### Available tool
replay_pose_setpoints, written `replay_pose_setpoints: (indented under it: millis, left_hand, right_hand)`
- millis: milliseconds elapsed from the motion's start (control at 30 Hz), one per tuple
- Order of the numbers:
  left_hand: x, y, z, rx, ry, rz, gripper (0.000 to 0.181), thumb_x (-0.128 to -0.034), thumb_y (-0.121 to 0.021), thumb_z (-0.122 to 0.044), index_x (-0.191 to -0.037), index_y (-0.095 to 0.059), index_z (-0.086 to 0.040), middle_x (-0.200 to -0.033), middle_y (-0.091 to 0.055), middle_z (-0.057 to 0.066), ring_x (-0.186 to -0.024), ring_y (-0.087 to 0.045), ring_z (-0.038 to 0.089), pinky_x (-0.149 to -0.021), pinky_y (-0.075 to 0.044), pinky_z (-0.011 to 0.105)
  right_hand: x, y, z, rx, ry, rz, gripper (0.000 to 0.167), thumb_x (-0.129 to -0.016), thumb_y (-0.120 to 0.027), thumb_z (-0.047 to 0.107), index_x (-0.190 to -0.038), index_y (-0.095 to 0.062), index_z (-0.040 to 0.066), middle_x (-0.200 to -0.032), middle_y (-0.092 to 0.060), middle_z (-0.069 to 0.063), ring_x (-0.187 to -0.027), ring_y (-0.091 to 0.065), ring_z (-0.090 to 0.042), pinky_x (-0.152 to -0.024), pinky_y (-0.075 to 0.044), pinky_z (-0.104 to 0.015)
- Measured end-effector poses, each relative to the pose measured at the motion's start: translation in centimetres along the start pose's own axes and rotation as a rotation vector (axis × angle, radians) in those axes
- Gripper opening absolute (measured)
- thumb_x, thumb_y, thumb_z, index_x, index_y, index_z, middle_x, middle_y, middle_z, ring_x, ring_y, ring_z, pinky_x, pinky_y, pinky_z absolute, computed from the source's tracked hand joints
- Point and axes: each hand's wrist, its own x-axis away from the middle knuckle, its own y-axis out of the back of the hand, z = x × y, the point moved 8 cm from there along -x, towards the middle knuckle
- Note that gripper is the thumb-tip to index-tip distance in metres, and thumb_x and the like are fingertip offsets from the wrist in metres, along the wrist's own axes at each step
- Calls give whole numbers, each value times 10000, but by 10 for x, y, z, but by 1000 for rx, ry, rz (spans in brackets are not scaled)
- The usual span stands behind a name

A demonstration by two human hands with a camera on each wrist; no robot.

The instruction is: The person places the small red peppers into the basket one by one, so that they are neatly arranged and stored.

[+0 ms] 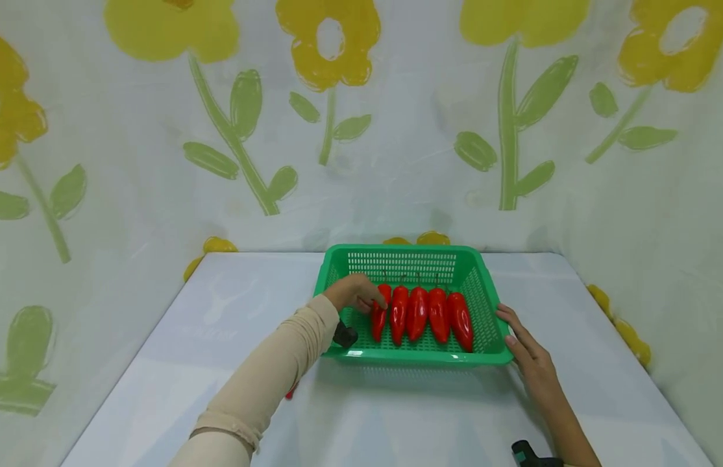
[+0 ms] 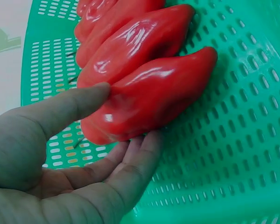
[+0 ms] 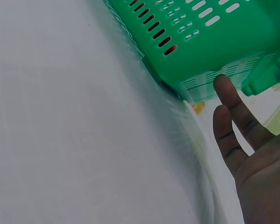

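Several glossy red peppers (image 1: 418,314) lie side by side in a green plastic basket (image 1: 420,358), thin stems toward the far wall. My left hand (image 1: 357,292) reaches over the basket's left side and holds the leftmost pepper (image 2: 154,91). In the left wrist view, the thumb lies on the pepper's upper surface and the fingers come round its lower side. At the basket's right edge, my right hand (image 1: 533,366) touches the rim with its fingertips. Two straight fingers (image 3: 238,114) show beside the outer wall in the right wrist view; the rest are hidden.
The basket stands on a pale table (image 1: 396,421) before a flower-patterned backdrop (image 1: 396,130). A small red object (image 1: 291,392) lies on the table, mostly hidden behind the left sleeve (image 1: 268,373). A black wrist device (image 1: 345,335) sits by the basket's front left corner.
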Motion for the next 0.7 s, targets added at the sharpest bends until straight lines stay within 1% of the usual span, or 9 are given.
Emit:
replay_pose_setpoints:
  millis: [167, 267, 400, 533, 567, 667, 700]
  left_hand:
    - [0, -1, -2, 10, -1, -27, 466, -854, -764, -12, -1234, -523, 112, -1133, -597, 272, -1106, -625, 413, -946, -539, 432]
    - [4, 3, -4, -31, -26, -70, 432, -871, -750, -53, -1218, -542, 99, -1169, -592, 274, -1103, -621, 422, -928, -549, 439]
    - [12, 10, -8, -84, -63, -106, 414, -881, -737, -112, -1213, -572, 72, -1192, -603, 249, -1091, -633, 399, -911, -559, 434]
    - [16, 13, -13, -66, -90, -101, 437, -882, -737, -132, -1226, -550, 64, -1147, -620, 224, -1048, -656, 368, -889, -570, 420]
    - [10, 14, -11, -66, -110, -92, 440, -871, -752, -155, -1204, -557, 56, -1112, -623, 205, -1006, -667, 350, -855, -584, 408]
    - [11, 15, -16, -67, -150, -88, 419, -861, -761, -152, -1173, -570, 52, -1053, -632, 170, -959, -677, 314, -830, -590, 383]
    - [15, 15, -17, -54, -169, -80, 408, -865, -755, -143, -1172, -576, 57, -1058, -633, 170, -976, -673, 316, -846, -586, 381]
  right_hand:
    - [-1, 1, -3, 16, 0, -4, 450, -1095, -395, 165, -1545, -397, 169, -1623, -290, 27, -1463, -219, -11, -1002, -339, -78]
    - [-1, 0, -1, 9, -5, -5, 448, -1094, -399, 171, -1542, -402, 176, -1621, -293, 35, -1463, -218, -11, -1005, -332, -78]
    - [-1, -1, 3, 23, -14, -4, 446, -1093, -407, 186, -1539, -408, 188, -1618, -298, 45, -1463, -220, -14, -1000, -334, -77]
    - [-1, 0, 6, 30, -29, -5, 446, -1093, -410, 196, -1540, -409, 201, -1615, -302, 59, -1459, -223, -8, -998, -332, -77]
    - [-1, 0, 6, 32, -29, -4, 447, -1094, -409, 195, -1540, -408, 199, -1615, -302, 56, -1459, -222, -6, -996, -331, -75]
    - [0, 0, 6, 36, -27, -8, 443, -1094, -408, 196, -1537, -412, 191, -1614, -307, 48, -1451, -232, 4, -989, -340, -74]
    - [0, 0, 6, 35, -27, -9, 445, -1094, -409, 199, -1539, -410, 192, -1614, -306, 47, -1449, -233, 8, -985, -344, -74]
